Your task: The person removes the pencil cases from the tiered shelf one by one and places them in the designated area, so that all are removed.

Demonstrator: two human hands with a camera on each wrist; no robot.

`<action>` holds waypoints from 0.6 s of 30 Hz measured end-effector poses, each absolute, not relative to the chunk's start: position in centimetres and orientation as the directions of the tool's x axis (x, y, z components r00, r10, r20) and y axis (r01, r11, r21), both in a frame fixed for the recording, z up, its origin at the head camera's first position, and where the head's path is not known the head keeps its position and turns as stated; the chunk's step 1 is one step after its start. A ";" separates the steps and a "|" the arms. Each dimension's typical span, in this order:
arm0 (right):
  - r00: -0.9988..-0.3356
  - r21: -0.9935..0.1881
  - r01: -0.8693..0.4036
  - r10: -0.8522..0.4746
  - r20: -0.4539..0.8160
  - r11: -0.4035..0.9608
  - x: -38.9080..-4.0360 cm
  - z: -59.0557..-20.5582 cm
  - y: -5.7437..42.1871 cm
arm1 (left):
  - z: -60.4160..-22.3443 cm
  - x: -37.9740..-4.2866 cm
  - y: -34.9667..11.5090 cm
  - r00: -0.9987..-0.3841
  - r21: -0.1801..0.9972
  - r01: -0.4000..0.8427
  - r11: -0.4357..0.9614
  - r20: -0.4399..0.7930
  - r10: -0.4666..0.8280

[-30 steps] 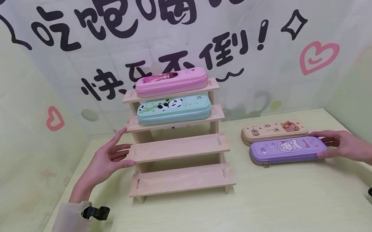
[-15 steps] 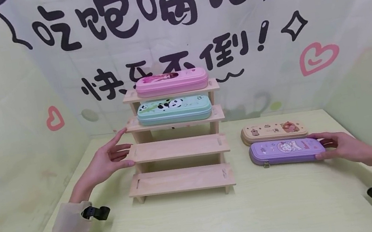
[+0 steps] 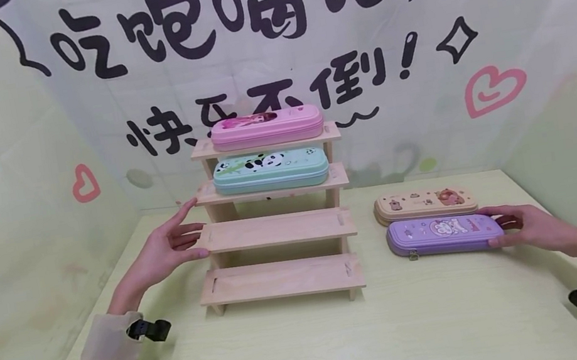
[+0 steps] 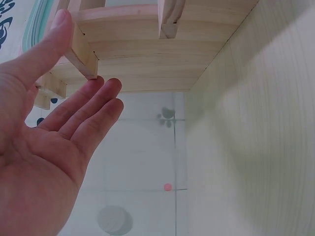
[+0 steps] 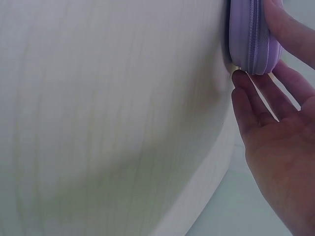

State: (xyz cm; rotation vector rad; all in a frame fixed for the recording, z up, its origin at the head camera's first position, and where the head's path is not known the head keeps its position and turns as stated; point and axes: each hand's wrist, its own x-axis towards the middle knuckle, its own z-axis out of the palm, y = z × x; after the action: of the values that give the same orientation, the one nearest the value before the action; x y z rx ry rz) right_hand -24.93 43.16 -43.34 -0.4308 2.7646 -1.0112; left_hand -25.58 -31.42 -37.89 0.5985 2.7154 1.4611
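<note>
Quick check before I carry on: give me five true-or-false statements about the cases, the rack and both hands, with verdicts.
1. The pink case sits on the top step of the wooden rack. True.
2. The panda case sits on the lowest step. False: it sits on the second step from the top.
3. The right hand grips the right end of the purple case. True.
4. The left hand holds the beige case. False: that hand is at the rack's left side, and the beige case lies behind the purple one.
5. The purple case is to the right of the rack in the head view. True.
</note>
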 end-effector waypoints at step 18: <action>-0.945 -0.659 -0.210 -0.324 -0.054 0.722 -25.0 -43.5 43.1 | -37.9 -25.5 -31.4 -0.929 0.805 0.326 0.496 0.176 0.326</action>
State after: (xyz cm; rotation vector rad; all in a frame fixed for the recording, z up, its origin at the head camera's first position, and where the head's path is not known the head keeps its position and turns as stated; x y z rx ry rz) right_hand -25.01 43.12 -43.46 -0.4307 2.7597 -1.0257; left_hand -25.47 -31.40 -37.91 0.5928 2.7167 1.4621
